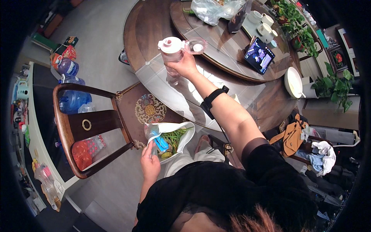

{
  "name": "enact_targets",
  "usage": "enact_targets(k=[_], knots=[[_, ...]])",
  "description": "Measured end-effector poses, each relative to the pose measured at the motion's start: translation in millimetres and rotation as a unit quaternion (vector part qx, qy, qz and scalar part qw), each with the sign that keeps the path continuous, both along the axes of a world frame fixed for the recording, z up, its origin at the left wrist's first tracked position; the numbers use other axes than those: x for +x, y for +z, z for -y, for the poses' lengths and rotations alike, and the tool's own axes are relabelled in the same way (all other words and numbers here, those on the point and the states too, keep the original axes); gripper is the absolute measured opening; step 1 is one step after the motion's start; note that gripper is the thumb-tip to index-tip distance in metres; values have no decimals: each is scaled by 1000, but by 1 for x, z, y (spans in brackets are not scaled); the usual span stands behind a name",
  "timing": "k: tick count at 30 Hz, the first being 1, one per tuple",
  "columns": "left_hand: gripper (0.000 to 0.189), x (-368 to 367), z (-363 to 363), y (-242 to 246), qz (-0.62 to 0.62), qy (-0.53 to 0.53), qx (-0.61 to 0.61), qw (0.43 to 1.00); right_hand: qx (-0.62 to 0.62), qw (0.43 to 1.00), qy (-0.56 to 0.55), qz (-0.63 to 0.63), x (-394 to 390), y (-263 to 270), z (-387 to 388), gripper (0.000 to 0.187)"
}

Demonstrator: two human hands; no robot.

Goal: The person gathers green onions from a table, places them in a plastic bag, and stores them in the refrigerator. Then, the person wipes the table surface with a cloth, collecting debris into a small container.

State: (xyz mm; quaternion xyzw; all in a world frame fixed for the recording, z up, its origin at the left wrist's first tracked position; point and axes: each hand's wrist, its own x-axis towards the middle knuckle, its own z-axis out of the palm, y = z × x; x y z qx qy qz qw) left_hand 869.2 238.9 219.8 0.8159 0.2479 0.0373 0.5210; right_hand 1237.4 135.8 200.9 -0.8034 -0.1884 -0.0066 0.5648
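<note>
My right hand (185, 65) is wrapped around a pink translucent water bottle (171, 55) at the near edge of the round wooden table (258, 101). The bottle stands upright, its pink lid flipped back towards the right. Lower down, my left hand (150, 161) grips the rim of a white bag (189, 136) in front of my body. Inside the bag are green leafy stalks (174, 137) and a blue packet (161, 144). A black band circles my right forearm.
A wooden chair (92, 116) stands at the left, with large blue water bottles (72, 101) behind it. The table's raised turntable (220, 55) bears a phone or tablet (259, 55), cups (264, 29) and a plastic bag (213, 13). A white bowl (293, 82) sits at the right edge.
</note>
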Motion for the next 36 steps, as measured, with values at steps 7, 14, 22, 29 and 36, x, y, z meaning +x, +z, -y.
enact_targets(k=[7, 14, 22, 29, 36], knots=[[45, 13, 1, -7, 12, -28, 115, 993, -245, 954, -56, 163, -48, 2, 79, 67], [27, 31, 24, -6, -17, 3, 52, 999, -376, 911, -148, -78, -167, -57, 223, 32], [26, 33, 51, 3, -54, -73, 123, 988, -284, 901, -324, -57, -141, -95, 299, 26], [27, 24, 74, 6, -69, -65, 123, 988, -232, 927, -292, -40, -59, -118, 216, 23], [28, 25, 77, 7, -84, -65, 135, 985, -203, 979, -16, -26, -133, -104, 149, 12]])
